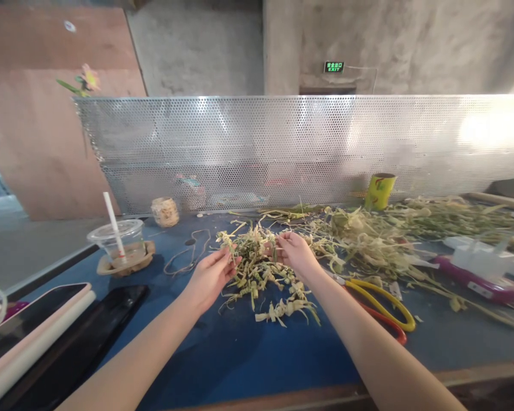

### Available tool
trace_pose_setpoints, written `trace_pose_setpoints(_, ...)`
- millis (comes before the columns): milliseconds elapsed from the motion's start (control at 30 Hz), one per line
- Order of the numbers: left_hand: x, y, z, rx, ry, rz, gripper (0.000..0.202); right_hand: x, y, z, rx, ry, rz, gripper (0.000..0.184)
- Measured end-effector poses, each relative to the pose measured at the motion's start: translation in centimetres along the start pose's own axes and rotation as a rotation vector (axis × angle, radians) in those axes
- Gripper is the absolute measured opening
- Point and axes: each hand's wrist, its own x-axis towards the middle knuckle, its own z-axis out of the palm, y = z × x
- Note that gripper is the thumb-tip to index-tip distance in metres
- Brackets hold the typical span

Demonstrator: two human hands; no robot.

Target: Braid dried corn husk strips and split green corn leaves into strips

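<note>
From afar I took the knotted bunch as the clock's centre; it sat on the blue tabletop between the hands. A lidded plastic cup stood well apart at nine o'clock. At eight, my left hand had thumb and fingertips pinched together on a knotted strip at the bunch's edge. I judged much of the knotting there done; at six lay a short knotted length, though I couldn't tell whether it joined the rest. At three, my right hand had its fingertips together on the bunch's far side, exactly which strand I couldn't make out. Scissors lay at four. Between two and three, a heap of loose dry strips looked unknotted, so I reckoned plenty was left unworked.
</note>
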Motion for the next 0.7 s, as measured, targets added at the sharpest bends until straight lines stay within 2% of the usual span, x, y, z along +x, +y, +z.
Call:
trace_pose_setpoints(200, 0.0, -0.5, -0.3, 0.220, -0.035, 0.067, 0.025, -1.1, -0.3, 0.7, 0.101, -0.115, 0.127, 0.012)
trace_pose_setpoints(400, -0.1, 0.1, -0.7, 0.461, -0.033, 0.029, 0.030, -1.8, -0.9, 1.0, 0.157, -0.122, 0.233, 0.008)
trace_pose_setpoints(467, 0.3, 0.5, -1.2, 0.567, 0.043, 0.164, 0.038, -1.9, -1.0, 1.0, 0.150, -0.129, 0.255, 0.008)
trace_pose_setpoints(567, 1.2, 0.9, -2.1, 0.797, 0.202, 0.509, 0.047, -1.7, -0.7, 1.0, 0.075, -0.112, 0.228, 0.015)
trace_pose_setpoints(633, 1.6, 1.0, -2.6, 0.935, 0.226, 0.668, 0.050, -1.4, -0.2, 0.9, -0.068, -0.083, 0.155, 0.020)
trace_pose_setpoints(700, 1.8, 0.9, -2.7, 1.058, 0.182, 0.718, 0.059, -1.3, 0.2, 0.7, -0.284, -0.083, 0.038, 0.019)
